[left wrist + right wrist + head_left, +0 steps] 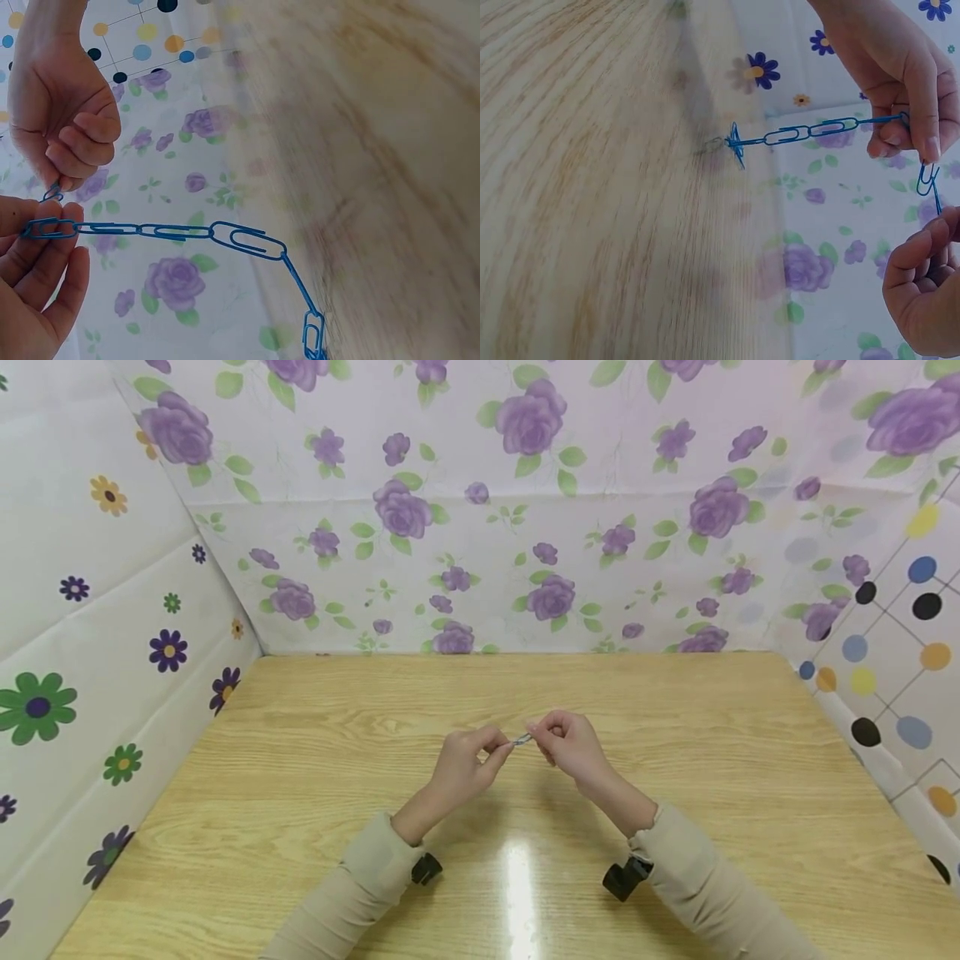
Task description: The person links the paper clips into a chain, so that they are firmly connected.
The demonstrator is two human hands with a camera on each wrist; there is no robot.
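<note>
My left hand (463,766) pinches the end of a chain of linked blue paper clips (174,232) between thumb and fingers. From those fingers the chain runs down to the table, where its lower clips bunch together (736,144). Opposite, my right hand (576,748) pinches a blue paper clip (937,196) at its tip, with the remaining fingers curled in. Thin wire (522,739) bridges the small gap between both sets of fingertips. Whether the right hand's clip is hooked into the chain's end clip cannot be made out, since fingertips cover part of it.
Below the hands lies a wood-grain table (322,810). A purple-flowered cloth (480,527) stands behind it, a daisy-patterned one (97,610) at left and a dotted one (900,677) at right. Black mounts (626,878) sit at both sleeve cuffs.
</note>
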